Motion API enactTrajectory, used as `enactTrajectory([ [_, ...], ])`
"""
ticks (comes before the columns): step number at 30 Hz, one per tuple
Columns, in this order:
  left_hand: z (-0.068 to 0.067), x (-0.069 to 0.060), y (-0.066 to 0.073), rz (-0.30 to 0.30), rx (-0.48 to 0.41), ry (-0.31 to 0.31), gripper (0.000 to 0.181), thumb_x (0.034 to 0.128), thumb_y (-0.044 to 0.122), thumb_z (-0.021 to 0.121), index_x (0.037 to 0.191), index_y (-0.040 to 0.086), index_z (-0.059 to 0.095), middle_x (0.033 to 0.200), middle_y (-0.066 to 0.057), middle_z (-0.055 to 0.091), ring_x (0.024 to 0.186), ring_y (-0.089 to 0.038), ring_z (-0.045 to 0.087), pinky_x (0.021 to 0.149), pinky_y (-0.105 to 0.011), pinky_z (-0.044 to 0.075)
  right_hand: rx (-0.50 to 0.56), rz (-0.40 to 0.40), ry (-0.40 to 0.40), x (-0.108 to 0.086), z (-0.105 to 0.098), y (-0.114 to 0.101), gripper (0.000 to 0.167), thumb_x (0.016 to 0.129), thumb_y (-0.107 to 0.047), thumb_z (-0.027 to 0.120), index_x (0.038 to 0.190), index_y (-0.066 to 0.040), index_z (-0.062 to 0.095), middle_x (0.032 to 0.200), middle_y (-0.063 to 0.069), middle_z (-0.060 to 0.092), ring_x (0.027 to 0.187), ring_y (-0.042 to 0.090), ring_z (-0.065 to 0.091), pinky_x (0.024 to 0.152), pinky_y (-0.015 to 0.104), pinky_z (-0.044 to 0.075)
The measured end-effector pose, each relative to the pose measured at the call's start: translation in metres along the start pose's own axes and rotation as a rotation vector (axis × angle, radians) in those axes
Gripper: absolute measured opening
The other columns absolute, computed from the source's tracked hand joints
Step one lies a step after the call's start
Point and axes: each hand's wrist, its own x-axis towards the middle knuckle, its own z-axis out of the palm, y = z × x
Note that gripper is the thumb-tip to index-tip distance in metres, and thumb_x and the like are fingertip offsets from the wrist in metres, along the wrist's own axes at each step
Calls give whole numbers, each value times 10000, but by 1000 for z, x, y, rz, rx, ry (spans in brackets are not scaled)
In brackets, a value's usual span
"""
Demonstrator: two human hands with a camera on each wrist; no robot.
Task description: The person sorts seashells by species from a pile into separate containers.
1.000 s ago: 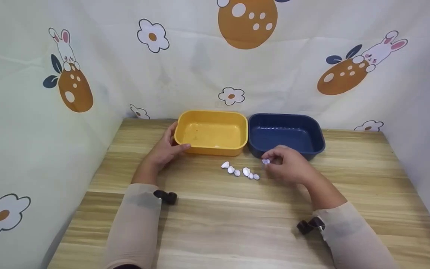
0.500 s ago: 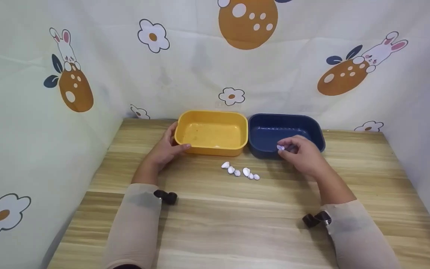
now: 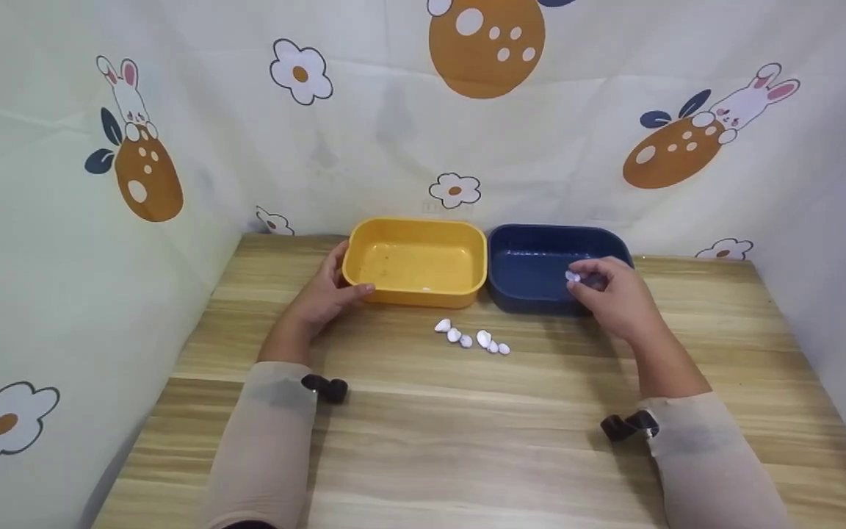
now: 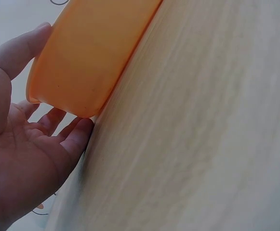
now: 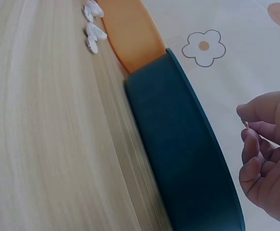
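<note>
My left hand (image 3: 324, 294) holds the left end of a yellow plastic bin (image 3: 417, 297). Its thumb lies on the front rim, and in the left wrist view the fingers (image 4: 77, 137) bend against the bin's end wall. Over the right part of a dark blue bin (image 3: 533, 290), my right hand (image 3: 617, 297) pinches a small whitish shell (image 3: 573, 277) between thumb and fingers. Only a thin edge of that shell shows in the right wrist view. Several white shells (image 3: 484, 339) lie on the table in front of the bins, in two short rows.
Both bins stand side by side at the back of the wood-grain table (image 3: 438, 441). Behind them hangs a pale cloth (image 3: 379, 147) printed with flowers and rabbits, which also closes off the left and right sides. Each forearm wears a black wrist camera mount (image 3: 628, 426).
My right hand has carried the pinched shell up and to the right, from in front of the blue bin to above it. The left hand, both bins and the shells on the table stay put.
</note>
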Motion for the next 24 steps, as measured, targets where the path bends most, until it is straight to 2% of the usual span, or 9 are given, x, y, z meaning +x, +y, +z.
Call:
enactTrajectory([
  [6,0,-2,1,-5,29,2,1098,918,173,855,1720,340,124,1789,2,252,1552,-252,424,1036,-312,586,-5,-29,40,2,5,4,319,998,-215,752,1287,-81,746,1197,138,644,1006,236,585,771,129,474],
  [9,0,-2,1,-5,36,3,1104,912,196,866,1717,348,127,1783,10,263,1557,-246,418,1126,-376,550,-31,-31,42,2,7,4,341,995,-246,764,1295,-83,746,1200,128,653,1000,242,596,769,153,479],
  [12,0,-1,0,7,25,-5,1119,903,202,876,1720,333,124,1793,15,240,1602,-227,361,1259,-411,433,-46,-26,25,1,9,1,352,993,-266,769,1295,-88,747,1192,109,658,998,246,603,772,189,494],
  [15,0,-1,0,14,27,-11,1126,903,198,874,1724,322,113,1802,4,216,1628,-224,319,1324,-418,331,-46,-25,1,0,13,-3,345,990,-277,771,1284,-97,752,1181,93,665,995,244,609,783,221,509],
  [24,-2,-2,1,-12,46,5,1138,902,212,875,1728,332,101,1818,7,168,1649,-236,276,1328,-430,323,2,-43,-94,1,37,-31,336,967,-286,797,1251,-112,762,1140,86,701,952,228,621,788,280,537],
])
